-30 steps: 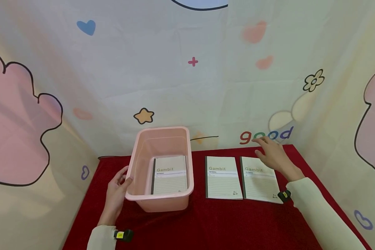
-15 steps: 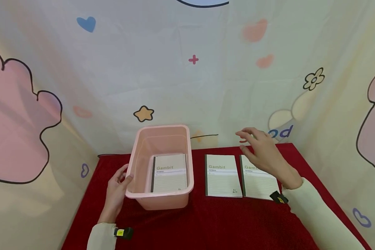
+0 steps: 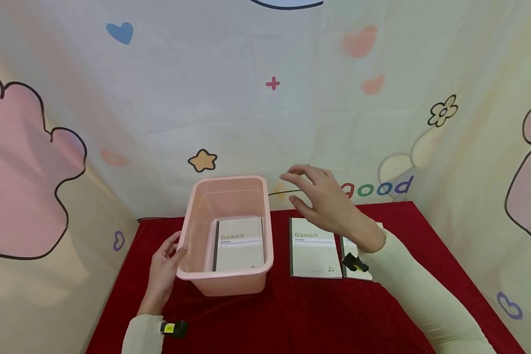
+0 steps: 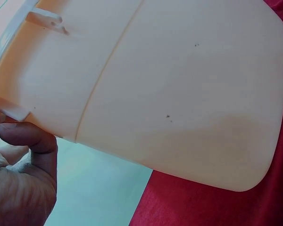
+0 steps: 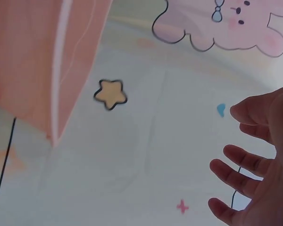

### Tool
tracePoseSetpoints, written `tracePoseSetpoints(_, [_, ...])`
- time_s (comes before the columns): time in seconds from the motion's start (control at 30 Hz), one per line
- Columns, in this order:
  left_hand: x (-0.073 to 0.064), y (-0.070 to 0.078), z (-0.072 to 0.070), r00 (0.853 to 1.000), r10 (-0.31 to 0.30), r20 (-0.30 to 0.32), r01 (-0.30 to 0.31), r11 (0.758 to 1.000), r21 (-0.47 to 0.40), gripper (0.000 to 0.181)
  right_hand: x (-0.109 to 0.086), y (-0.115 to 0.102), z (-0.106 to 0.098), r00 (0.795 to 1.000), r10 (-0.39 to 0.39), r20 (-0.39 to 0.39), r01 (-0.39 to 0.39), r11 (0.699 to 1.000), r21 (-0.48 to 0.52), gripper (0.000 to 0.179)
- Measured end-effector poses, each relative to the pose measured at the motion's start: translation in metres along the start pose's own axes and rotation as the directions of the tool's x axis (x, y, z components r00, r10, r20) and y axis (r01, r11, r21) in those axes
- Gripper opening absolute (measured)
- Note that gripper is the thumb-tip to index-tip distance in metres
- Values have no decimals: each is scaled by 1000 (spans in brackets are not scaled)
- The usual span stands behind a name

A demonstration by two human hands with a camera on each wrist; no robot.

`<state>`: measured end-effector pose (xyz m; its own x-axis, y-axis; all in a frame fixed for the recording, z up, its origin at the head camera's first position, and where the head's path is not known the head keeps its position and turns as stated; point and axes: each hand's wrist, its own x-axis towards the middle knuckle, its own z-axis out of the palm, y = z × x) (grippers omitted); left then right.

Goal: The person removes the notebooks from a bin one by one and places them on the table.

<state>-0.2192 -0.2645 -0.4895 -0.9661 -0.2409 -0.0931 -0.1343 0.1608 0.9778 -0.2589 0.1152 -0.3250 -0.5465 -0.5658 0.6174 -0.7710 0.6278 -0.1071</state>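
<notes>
A pink plastic bin stands on the red cloth, with a Gambit notebook lying flat inside. My left hand grips the bin's left rim, thumb over the edge; the left wrist view shows its curled fingers under that rim. Raised over the table right of the bin, my right hand holds nothing, its fingers spread and slightly bent. Below it lies a second notebook, its upper right corner covered by the hand. A third notebook is mostly hidden behind the right forearm.
Red cloth covers the table. Behind it hangs a pale curtain printed with cartoon shapes, close to the bin's far side. Small dark wrist cameras sit at the left cuff and the right cuff.
My right hand has moved left, from above the rightmost notebook toward the bin, with its fingers spread. The left hand, the bin and the notebooks have stayed in place.
</notes>
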Motion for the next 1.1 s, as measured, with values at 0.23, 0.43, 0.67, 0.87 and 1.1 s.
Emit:
tracePoseSetpoints(0.23, [0, 0, -1, 1000, -9, 4, 9, 1000, -6, 50, 40, -25, 19, 998, -63, -15, 64, 990, 124, 40])
tracePoseSetpoints(0.43, [1, 0, -1, 1000, 6, -1, -6, 1000, -6, 49, 77, -37, 42, 999, 0, 34, -11, 950, 311, 42])
tracePoseSetpoints(0.67, [2, -1, 0, 1000, 0, -4, 0, 1000, -14, 48, 114, -47, 84, 971, 162, 175, -211, 924, 320, 45])
tracePoseSetpoints(0.87, [3, -1, 4, 1000, 20, 15, -20, 1000, -23, 48, 122, -38, 136, 885, 286, 368, -366, 915, 168, 48])
tracePoseSetpoints(1.1, [5, 1, 6, 1000, 6, 12, -6, 1000, -17, 49, 119, -30, 180, 746, 359, 560, -466, 883, 54, 52])
